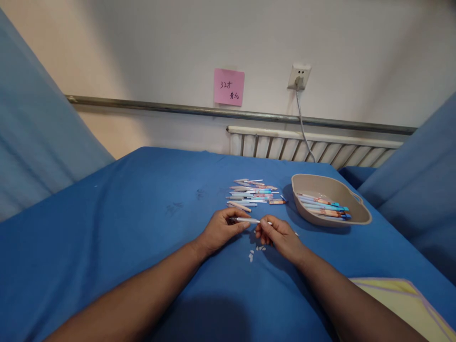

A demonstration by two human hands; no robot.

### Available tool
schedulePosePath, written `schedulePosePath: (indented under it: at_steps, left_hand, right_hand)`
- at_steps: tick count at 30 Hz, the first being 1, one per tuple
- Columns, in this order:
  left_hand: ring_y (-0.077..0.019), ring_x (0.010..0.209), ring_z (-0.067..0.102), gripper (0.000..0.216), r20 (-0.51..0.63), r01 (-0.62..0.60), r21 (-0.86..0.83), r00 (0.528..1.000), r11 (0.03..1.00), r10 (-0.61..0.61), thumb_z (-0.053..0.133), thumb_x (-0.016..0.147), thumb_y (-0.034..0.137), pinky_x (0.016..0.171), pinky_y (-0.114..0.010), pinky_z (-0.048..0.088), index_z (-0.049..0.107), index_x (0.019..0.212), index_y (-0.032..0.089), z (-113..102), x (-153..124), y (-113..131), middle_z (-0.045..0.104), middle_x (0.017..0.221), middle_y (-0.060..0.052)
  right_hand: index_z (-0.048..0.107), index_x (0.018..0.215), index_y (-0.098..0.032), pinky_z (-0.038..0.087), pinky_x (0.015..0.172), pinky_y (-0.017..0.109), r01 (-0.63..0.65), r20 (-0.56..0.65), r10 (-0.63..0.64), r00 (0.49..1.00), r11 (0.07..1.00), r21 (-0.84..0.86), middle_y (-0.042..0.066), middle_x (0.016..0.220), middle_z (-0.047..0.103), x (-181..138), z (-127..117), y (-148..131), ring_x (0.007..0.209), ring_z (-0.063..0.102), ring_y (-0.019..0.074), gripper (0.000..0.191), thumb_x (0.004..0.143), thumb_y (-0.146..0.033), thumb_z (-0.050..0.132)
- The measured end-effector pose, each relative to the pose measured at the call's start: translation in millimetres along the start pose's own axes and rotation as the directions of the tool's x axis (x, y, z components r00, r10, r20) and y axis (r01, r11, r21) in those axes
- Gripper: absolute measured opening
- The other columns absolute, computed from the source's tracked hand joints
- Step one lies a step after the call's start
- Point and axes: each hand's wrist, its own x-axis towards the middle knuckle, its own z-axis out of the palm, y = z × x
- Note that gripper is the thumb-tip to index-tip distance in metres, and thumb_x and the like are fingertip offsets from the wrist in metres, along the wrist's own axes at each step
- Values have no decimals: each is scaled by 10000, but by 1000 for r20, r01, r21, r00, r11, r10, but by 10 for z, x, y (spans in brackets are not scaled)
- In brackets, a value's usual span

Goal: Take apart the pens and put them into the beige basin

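Note:
My left hand and my right hand both pinch one thin white pen, held level just above the blue cloth. The left fingers close on its left part, the right fingers on its right end. Just beyond the hands lies a loose pile of pens, pale blue, white and orange. A few small white bits lie on the cloth under my hands.
A beige tray with several pens stands to the right of the pile. A radiator, a wall socket with a cable and a pink note are behind. A yellowish cloth lies at the lower right.

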Motion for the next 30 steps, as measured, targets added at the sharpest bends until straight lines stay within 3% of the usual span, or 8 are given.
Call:
schedulePosePath:
  at_steps: [3, 6, 12, 19, 24, 27, 30]
  left_hand:
    - [-114, 669, 539, 254, 57, 28, 43, 998, 999, -31, 726, 670, 320, 636, -226, 428, 663, 818, 123, -13, -11, 17, 625, 737, -15]
    - [-105, 629, 526, 264, 188, 54, 133, 979, 990, -79, 692, 714, 368, 592, -215, 416, 647, 802, 123, -37, -27, 15, 620, 701, -9]
    - [-92, 584, 519, 317, 376, 64, 231, 914, 971, -150, 561, 829, 416, 555, -210, 424, 627, 976, 143, -33, -69, 4, 598, 735, 0]
    - [-97, 617, 514, 342, 400, 54, 249, 904, 967, -154, 541, 841, 417, 597, -222, 448, 595, 1051, 153, -19, -68, 29, 591, 792, -7]
    - [-95, 607, 496, 329, 395, 22, 314, 906, 949, -151, 462, 882, 420, 591, -214, 425, 593, 1038, 162, -45, -51, 26, 588, 773, -1]
    - [-112, 659, 507, 287, 364, -78, 436, 926, 896, -97, 443, 887, 388, 626, -213, 422, 605, 994, 176, -147, -29, 38, 598, 784, -1]
    - [-152, 768, 542, 235, 257, -153, 578, 966, 802, -1, 442, 875, 343, 700, -242, 431, 604, 936, 184, -283, 29, 66, 621, 852, -17]
  right_hand:
    - [558, 791, -170, 383, 530, 213, 12, 3, -12, 1000, 999, -44, 1, 670, 604, -9, -7, 7, 546, 521, 95, 411, 907, -528, 392]
    - [561, 745, -174, 391, 549, 218, 50, 4, -50, 999, 986, -156, -7, 624, 586, -16, -17, 10, 547, 528, 101, 404, 924, -490, 384]
    - [546, 642, -184, 390, 567, 227, 66, -8, -75, 997, 921, -384, -20, 539, 554, -10, -25, -29, 525, 527, 109, 409, 923, -447, 409]
    - [538, 663, -183, 375, 555, 222, 90, 1, -102, 995, 872, -481, -8, 595, 594, -19, -10, -83, 557, 544, 113, 374, 925, -418, 411]
    - [549, 698, -188, 382, 542, 216, 94, -14, -112, 994, 886, -454, -10, 606, 603, -3, -21, -41, 552, 540, 108, 332, 911, -415, 433]
    - [537, 682, -193, 388, 497, 214, 29, -104, -69, 992, 938, -346, -22, 549, 573, 42, -77, 26, 490, 512, 105, 340, 886, -453, 454]
    - [510, 649, -198, 365, 414, 215, -52, -259, 5, 966, 984, -173, -40, 482, 514, 110, -173, 81, 399, 456, 101, 372, 837, -519, 492]
